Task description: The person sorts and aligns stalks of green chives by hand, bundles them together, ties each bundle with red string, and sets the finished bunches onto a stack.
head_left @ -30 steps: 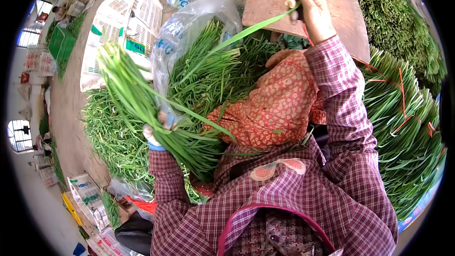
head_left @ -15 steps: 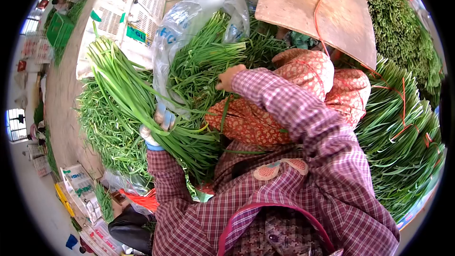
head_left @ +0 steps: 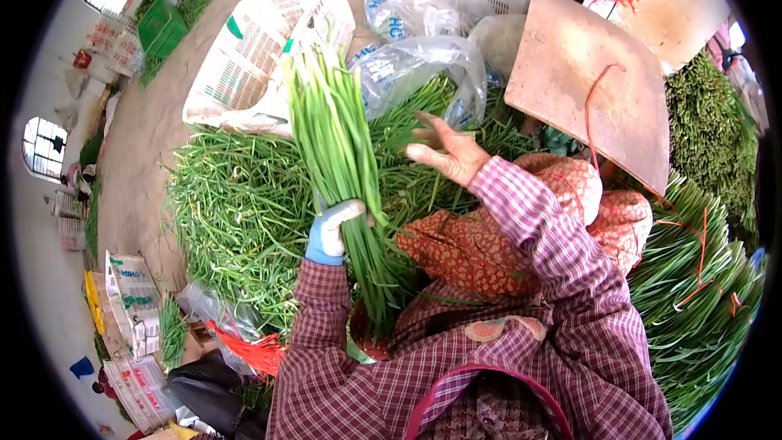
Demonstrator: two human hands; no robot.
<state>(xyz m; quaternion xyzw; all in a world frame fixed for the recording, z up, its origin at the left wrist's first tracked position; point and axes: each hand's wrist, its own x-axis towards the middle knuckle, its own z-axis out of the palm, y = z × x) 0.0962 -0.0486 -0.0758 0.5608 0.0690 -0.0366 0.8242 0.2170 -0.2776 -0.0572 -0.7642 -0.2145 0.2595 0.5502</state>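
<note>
Left grip [head_left: 332,232] round stalks [head_left: 332,126] — white crate [head_left: 244,53] beyond

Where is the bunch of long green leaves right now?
In the head view, the bunch is left of centre, held in the gloved left hand, its pale ends in front of the white crate.

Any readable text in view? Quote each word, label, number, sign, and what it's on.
"HC": blue print, clear plastic bag; folds may hide more.
Green print, white object at lower left: too blurred.
Red print, white panel below it: too small.
No numbers legible.
</note>
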